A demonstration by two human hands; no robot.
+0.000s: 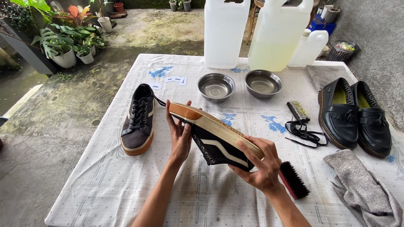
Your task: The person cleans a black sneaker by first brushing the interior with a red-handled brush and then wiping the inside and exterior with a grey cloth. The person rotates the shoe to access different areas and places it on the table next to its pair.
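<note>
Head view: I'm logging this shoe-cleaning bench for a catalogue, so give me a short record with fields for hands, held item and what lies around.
held item: dark sneaker, sole up, laces out
left hand: grips the toe end
right hand: grips the heel end
left of it: second sneaker, laced, upright
behind: two steel bowls, three plastic jugs
right: loose black laces, small brush, pair of black loafers, grey cloth
by right hand: black brush
surface: table with pale cover
</note>
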